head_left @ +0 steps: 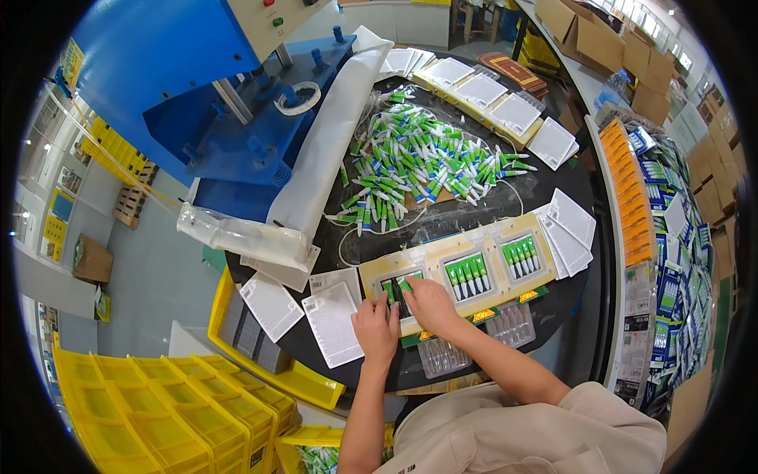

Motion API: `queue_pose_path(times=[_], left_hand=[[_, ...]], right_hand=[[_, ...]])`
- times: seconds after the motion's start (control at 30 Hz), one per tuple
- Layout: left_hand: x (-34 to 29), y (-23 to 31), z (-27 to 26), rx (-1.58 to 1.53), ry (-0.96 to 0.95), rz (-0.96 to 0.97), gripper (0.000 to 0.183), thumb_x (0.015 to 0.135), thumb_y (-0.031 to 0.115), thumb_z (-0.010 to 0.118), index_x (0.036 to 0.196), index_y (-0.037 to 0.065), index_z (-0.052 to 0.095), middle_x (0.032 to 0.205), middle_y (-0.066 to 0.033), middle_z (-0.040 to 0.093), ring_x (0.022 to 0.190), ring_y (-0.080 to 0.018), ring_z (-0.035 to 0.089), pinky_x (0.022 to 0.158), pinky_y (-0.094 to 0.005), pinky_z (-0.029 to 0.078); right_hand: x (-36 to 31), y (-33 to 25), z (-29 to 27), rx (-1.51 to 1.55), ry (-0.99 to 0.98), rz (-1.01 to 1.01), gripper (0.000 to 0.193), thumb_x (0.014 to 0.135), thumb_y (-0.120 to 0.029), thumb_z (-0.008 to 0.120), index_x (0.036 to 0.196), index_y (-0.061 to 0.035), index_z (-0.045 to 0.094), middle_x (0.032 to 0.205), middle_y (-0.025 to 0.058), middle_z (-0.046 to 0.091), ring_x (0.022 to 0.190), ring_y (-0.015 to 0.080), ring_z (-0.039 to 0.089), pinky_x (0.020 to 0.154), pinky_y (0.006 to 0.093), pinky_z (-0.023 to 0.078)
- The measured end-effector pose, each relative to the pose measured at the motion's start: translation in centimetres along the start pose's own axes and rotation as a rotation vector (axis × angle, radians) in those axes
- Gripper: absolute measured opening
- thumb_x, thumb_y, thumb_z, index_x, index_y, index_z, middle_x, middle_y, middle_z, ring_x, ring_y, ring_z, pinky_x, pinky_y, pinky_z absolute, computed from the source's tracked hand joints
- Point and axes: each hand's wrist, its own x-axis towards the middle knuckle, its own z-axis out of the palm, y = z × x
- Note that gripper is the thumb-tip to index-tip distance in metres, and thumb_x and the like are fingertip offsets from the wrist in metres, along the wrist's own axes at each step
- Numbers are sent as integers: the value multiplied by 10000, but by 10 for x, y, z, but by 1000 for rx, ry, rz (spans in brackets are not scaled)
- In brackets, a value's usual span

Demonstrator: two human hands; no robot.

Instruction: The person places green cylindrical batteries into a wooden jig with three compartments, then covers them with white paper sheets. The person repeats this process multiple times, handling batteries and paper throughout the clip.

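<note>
Indoors, black table (545,183) (green tubes (426,154)), blue machine (174,95)

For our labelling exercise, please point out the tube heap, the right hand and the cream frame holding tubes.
Tube heap (426,150): head view, middle of the pile.
Right hand (433,305): head view, back of the hand.
Cream frame (470,244): head view, upper rim.

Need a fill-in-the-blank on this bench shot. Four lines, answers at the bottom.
1. The left hand and right hand are both at the cream holder's ____ end, not its right.
2. Loose tubes lie heaped on a table coloured ____.
3. The large machine beyond it is painted ____.
4. The plastic crates at lower left are ____.

Missing words: left; black; blue; yellow.
</note>
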Motion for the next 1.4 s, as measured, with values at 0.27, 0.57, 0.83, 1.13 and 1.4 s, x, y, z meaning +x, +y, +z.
queue_pose_path(times=[0.27, 0.57, 0.83, 1.13, 1.4], left_hand=[[-2, 0, -3, -50, 14, -13, 294, 883, 138, 720, 1166, 58, 704, 955, -100, 621, 921, -277, 614, 785, -417, 417], [-10, 9, -16, 91, -354, 228, 625, 981, 388, 614, 1467, 15, 491, 1551, -129, 472, 1461, -265, 412, 1229, -581, 215], [-7, 25, -25, -8, -325, 252, 560, 950, 238, 668, 1448, 41, 502, 1504, -166, 506, 1409, -333, 461, 1208, -576, 248], [-78, 90, -30, -139, -427, 639, 324, 824, 349, 780, 986, 91, 670, 922, -43, 645, 855, -220, 637, 736, -333, 487], [-73, 70, -30, -27, -727, 460, 239, 813, 300, 785, 983, 142, 729, 897, -27, 656, 847, -250, 652, 722, -371, 480]], right_hand=[[-1, -11, 13, -196, 33, -126, 258, 946, -158, 637, 1116, 36, 648, 902, 182, 674, 906, 349, 655, 766, 443, 549], [-47, 31, -65, -249, 163, -290, 184, 841, -71, 679, 1014, -11, 682, 880, 107, 644, 870, 291, 633, 738, 393, 538], [-127, 65, -169, -476, -288, -118, 428, 807, -164, 765, 1196, -39, 637, 1204, 132, 618, 1150, 293, 584, 964, 428, 480], [-172, 111, -148, -576, -296, -292, 583, 769, -220, 811, 1287, -56, 599, 1354, 143, 572, 1263, 293, 545, 1128, 445, 401], [-157, 131, -169, -264, -458, -388, 513, 787, -230, 800, 1233, -55, 618, 1231, 106, 628, 1104, 306, 620, 923, 401, 498]])
